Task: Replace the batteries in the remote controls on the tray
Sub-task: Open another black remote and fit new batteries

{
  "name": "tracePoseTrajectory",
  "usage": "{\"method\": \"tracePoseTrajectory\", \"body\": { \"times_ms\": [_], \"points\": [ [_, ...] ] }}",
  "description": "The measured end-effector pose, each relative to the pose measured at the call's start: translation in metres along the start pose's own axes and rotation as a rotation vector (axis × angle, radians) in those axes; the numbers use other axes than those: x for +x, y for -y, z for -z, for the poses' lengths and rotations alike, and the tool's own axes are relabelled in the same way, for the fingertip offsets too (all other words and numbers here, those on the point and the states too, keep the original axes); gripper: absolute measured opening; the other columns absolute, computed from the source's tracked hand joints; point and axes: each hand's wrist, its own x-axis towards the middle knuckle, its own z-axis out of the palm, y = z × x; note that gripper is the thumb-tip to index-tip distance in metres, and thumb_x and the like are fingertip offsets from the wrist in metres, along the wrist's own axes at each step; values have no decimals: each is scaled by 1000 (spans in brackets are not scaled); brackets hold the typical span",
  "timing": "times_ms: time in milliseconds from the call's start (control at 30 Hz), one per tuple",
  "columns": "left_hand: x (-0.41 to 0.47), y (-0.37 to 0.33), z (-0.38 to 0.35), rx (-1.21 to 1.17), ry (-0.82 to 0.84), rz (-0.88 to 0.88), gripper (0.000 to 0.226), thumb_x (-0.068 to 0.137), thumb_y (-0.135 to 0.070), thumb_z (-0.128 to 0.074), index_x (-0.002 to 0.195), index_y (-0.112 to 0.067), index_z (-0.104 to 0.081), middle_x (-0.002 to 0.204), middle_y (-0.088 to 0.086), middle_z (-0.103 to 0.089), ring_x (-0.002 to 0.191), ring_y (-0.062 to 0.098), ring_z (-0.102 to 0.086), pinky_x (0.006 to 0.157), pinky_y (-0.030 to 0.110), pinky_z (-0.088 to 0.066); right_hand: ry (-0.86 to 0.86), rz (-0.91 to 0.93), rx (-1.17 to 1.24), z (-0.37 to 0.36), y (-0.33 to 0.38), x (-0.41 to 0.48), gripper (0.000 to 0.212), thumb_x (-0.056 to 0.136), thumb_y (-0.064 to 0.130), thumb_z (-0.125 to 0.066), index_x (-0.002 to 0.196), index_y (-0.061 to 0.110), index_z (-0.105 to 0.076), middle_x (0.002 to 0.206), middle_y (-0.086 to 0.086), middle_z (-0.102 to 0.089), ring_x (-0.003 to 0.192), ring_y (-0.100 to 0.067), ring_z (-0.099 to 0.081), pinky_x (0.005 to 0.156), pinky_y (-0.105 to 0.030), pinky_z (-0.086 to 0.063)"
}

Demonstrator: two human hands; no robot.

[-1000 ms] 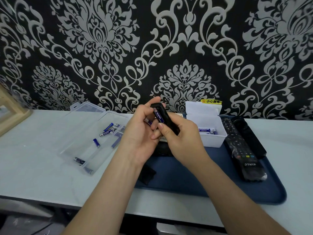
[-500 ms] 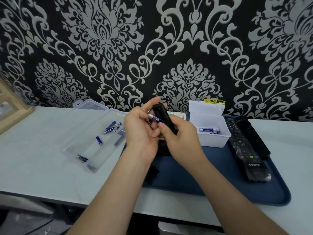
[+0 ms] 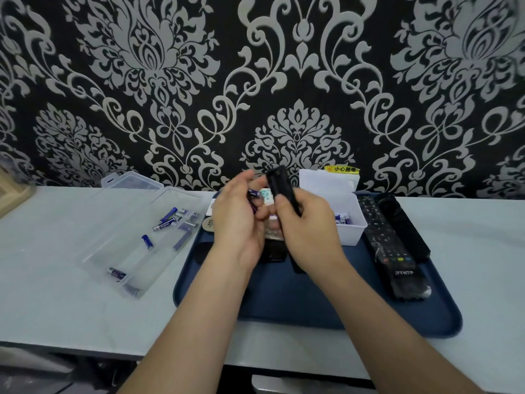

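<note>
As a person works at a pale counter (image 3: pixel 42 265) set against black-and-silver damask wallpaper (image 3: pixel 170 81), both bare hands meet above the far end of a navy tray (image 3: pixel 284 305). The right hand (image 3: pixel 311 226) has its grip wrapped round a slim black remote (image 3: pixel 279 184), held nearly upright, its top tilted toward the wall, clear of the tray. The left hand (image 3: pixel 237 223), just beside it, curls its grip round a blue-purple battery (image 3: pixel 253 194); motion blur makes it impossible to tell whether it holds one cell or two. Behind the hands a white remote (image 3: pixel 265 194) with coloured buttons lies on the tray, mostly hidden. To the right a white box (image 3: pixel 353 231) sits on the tray, its lid raised at the back, with a few boxed batteries (image 3: pixel 343 218) inside. Along the tray's right side a long black remote (image 3: pixel 393 251) lies face up, and a second black remote (image 3: pixel 404 223) lies just beside it on the outer side. On the counter left of the tray, a clear plastic case (image 3: pixel 113 223) lies open with loose batteries (image 3: pixel 166 221) scattered in it. A yellow warning sticker (image 3: pixel 343 169) shows on the wall behind the white box, and a wooden frame (image 3: pixel 11 191) juts in at the left edge.
</note>
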Motion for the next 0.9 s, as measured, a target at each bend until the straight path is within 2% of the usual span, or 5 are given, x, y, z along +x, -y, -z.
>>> {"method": "tracePoseTrajectory", "body": {
  "times_ms": [267,467,567,700,900],
  "points": [
    [-7,29,-42,648,317,-417,19,103,-23,-37,102,-18,-55,72,-3,-53,65,6,-51,63,26,-50,-304,-102,184,75,-1,17,20,101,19,-48,92,12,-64,84,-6,-72,64,-11,-69,64,-37,-57],
    [-4,54,-51,836,443,-343,29,103,-35,-34,124,-25,-52,112,-8,-55,104,0,-51,92,20,-43,-269,-156,235,89,-6,16,19,101,17,-48,92,18,-65,83,-7,-73,67,-15,-70,68,-34,-59],
    [-3,52,-49,728,407,-289,39,104,-36,-29,120,-21,-61,109,-15,-60,96,-17,-52,82,4,-38,-258,-187,261,88,-5,17,20,101,17,-48,91,18,-66,82,-7,-74,66,-15,-70,67,-34,-59],
    [0,43,-47,506,273,-225,35,103,-29,-35,105,-20,-68,109,-5,-68,106,6,-60,94,27,-48,-218,-245,326,84,-1,17,20,102,17,-47,96,15,-66,85,-12,-74,66,-17,-68,68,-36,-59],
    [0,10,-25,621,454,-220,33,99,-37,-45,108,-13,-66,72,10,-63,60,20,-58,52,28,-47,245,-409,569,69,20,13,22,101,13,-49,103,-3,-64,71,-14,-69,57,-22,-67,56,-29,-56]
  ]
}}
